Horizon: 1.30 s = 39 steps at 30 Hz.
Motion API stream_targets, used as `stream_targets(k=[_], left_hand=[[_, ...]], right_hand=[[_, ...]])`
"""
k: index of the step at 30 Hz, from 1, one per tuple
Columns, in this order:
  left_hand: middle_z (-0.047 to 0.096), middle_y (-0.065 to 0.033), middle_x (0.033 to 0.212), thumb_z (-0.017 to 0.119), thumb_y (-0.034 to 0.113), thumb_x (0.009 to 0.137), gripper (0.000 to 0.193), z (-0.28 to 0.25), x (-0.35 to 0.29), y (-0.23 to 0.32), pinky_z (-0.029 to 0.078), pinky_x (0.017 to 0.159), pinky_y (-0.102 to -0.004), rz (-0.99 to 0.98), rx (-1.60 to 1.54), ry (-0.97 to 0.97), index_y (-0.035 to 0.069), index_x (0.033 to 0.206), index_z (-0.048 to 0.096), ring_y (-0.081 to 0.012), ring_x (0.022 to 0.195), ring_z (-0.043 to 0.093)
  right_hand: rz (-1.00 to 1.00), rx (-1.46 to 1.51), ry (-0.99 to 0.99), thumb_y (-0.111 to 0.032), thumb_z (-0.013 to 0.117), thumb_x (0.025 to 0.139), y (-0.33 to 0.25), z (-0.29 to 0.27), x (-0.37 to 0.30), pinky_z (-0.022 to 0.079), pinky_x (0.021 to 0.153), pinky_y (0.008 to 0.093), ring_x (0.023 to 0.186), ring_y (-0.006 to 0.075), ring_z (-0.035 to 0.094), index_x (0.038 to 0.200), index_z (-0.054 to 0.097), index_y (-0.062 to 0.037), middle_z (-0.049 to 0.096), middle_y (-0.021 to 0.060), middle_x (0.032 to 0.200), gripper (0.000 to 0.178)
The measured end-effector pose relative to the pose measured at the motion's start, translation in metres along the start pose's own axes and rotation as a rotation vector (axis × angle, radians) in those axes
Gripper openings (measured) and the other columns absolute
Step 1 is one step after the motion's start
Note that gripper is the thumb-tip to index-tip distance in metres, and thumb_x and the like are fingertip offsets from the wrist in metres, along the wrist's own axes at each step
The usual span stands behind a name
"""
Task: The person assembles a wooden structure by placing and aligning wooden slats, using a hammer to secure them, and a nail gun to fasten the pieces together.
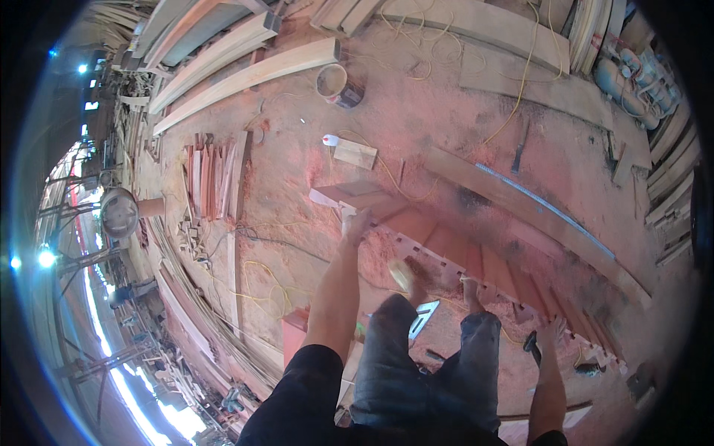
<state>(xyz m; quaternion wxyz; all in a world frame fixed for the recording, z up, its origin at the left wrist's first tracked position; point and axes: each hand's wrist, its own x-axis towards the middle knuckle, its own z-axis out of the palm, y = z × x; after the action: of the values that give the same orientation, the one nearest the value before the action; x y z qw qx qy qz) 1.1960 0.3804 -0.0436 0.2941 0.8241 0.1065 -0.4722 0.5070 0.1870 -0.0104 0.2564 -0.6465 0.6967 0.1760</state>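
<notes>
A long reddish wooden assembly (439, 241) stretches from the middle toward the lower right, with several panels set along a notched edge. My left hand (358, 224) is closed on the upper-left end of it. Farther down the same piece, my right hand (550, 332) is closed round a dark-ended tool (531, 343), perhaps a hammer, partly hidden by the hand. My bare feet are beside the notched edge. A pale triangular square (423, 320) with a cut-out lies between my legs.
Beyond the assembly, a wide plank (461, 175) carries a long bluish strip (547, 210). A white bottle (329, 140) touches a wood block (355, 154). Farther off are a bucket (341, 85), a compressor (632, 82) and stacked beams (253, 78). Yellow cords (515, 111) cross the dusty floor.
</notes>
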Motion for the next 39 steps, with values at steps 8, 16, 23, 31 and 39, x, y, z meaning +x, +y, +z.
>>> stream_targets(k=[8, 16, 23, 31, 39], left_hand=[[0.070, -0.0014, 0.098, 0.065, 0.053, 0.098, 0.041, -0.014, 0.017, -0.007, 0.054, 0.073, -0.0430, -0.217, -0.279, -0.336, 0.019, 0.120, 0.069, -0.0181, 0.082, 0.064], [0.077, -0.0039, 0.092, 0.063, 0.043, 0.100, 0.032, -0.015, 0.018, -0.002, 0.054, 0.063, -0.0382, -0.233, -0.276, -0.412, 0.013, 0.104, 0.071, -0.0185, 0.077, 0.071], [0.077, -0.0048, 0.097, 0.061, 0.041, 0.104, 0.030, -0.015, 0.029, -0.001, 0.058, 0.067, -0.0416, -0.346, -0.291, -0.470, 0.014, 0.111, 0.071, -0.0194, 0.080, 0.072], [0.076, -0.0050, 0.101, 0.062, 0.042, 0.101, 0.033, -0.018, 0.019, -0.005, 0.060, 0.074, -0.0414, -0.202, -0.290, -0.397, 0.014, 0.118, 0.070, -0.0180, 0.086, 0.072], [0.072, -0.0048, 0.106, 0.062, 0.041, 0.101, 0.037, -0.023, 0.016, -0.004, 0.061, 0.074, -0.0391, -0.147, -0.284, -0.446, 0.011, 0.121, 0.068, -0.0172, 0.088, 0.071]], right_hand=[[0.500, 1.148, 0.127, -0.029, 0.068, 0.103, -0.171, 0.097, -0.137, 0.057, 0.088, 0.0389, 0.096, 0.0260, 0.063, 0.123, 0.063, 0.0049, 0.067, 0.0135, 0.114, 0.040], [0.324, 1.671, -0.862, -0.062, 0.065, 0.100, -0.410, 0.126, -0.142, 0.049, 0.109, 0.0502, 0.135, 0.0328, 0.054, 0.167, 0.023, -0.0124, 0.047, 0.0148, 0.155, 0.093], [0.834, 1.558, -0.882, -0.073, 0.059, 0.097, -0.455, 0.135, -0.077, 0.057, 0.092, 0.0535, 0.122, 0.0346, 0.059, 0.140, 0.055, -0.0054, 0.058, 0.0167, 0.140, 0.081], [0.899, 1.778, -0.985, -0.062, 0.060, 0.099, -0.465, 0.144, -0.087, 0.057, 0.091, 0.0513, 0.102, 0.0349, 0.067, 0.130, 0.062, -0.0024, 0.069, 0.0172, 0.115, 0.067], [0.891, 1.976, -0.955, -0.055, 0.067, 0.096, -0.466, 0.152, -0.086, 0.055, 0.094, 0.0545, 0.105, 0.0334, 0.068, 0.131, 0.063, -0.0067, 0.070, 0.0155, 0.118, 0.060]])
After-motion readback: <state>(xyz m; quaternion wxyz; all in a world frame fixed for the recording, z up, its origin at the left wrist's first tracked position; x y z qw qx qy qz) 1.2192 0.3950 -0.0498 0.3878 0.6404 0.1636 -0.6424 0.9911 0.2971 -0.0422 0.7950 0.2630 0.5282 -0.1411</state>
